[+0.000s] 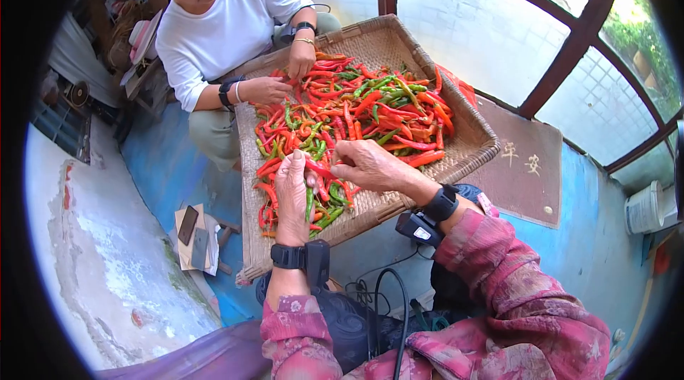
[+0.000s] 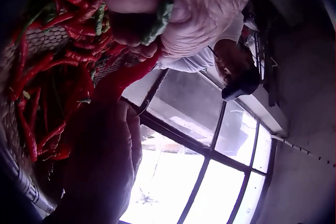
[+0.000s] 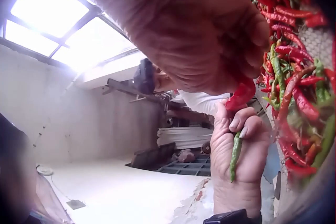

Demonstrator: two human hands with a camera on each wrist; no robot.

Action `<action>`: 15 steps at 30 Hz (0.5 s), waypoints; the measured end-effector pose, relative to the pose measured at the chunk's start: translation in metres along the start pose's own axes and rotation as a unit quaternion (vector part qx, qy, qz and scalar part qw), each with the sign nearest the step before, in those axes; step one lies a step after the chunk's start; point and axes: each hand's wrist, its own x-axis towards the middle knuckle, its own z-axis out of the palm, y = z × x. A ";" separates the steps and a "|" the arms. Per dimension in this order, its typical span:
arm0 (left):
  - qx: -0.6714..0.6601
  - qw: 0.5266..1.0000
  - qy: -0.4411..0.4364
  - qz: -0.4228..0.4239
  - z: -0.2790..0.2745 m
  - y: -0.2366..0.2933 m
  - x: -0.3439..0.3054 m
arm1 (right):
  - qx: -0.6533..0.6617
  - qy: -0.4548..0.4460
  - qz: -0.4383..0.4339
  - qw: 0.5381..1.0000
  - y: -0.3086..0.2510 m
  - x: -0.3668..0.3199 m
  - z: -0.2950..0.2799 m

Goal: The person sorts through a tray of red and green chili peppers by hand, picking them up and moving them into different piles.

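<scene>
Over the near part of a woven tray point(image 1: 456, 145) heaped with chili peppers, my two hands meet at one red chili pepper point(image 1: 320, 168). My left hand point(image 1: 291, 191) pinches one end of it between thumb and fingers. A green chili pepper point(image 3: 236, 155) is also tucked in that palm, its tip pointing toward the wrist. My right hand point(image 1: 370, 166) grips the other end, fingers curled; in the right wrist view the red pepper point(image 3: 241, 95) runs from that hand to the left fingertips. Loose red and green peppers point(image 1: 331, 202) lie just below.
Across the tray another person point(image 1: 221, 38) sits with both hands point(image 1: 267, 89) in the peppers. Two phones point(image 1: 188, 225) lie on a small stool at left. Black cables point(image 1: 381, 287) hang by my lap. A mat point(image 1: 520, 166) and a white bucket point(image 1: 645, 207) are at right.
</scene>
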 end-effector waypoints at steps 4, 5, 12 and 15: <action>-0.014 0.999 0.038 -0.005 -0.004 0.000 0.004 | -0.049 0.009 0.020 0.999 0.002 -0.005 -0.015; -0.016 0.999 0.043 -0.002 -0.005 -0.001 0.004 | -0.039 0.032 0.032 0.998 0.001 -0.007 -0.018; 0.000 0.998 0.030 -0.049 -0.010 -0.020 0.008 | -0.039 0.325 0.073 0.942 0.022 -0.001 -0.042; -0.008 0.993 -0.030 -0.111 0.004 -0.016 -0.002 | -0.019 0.358 0.041 0.933 0.024 0.000 -0.047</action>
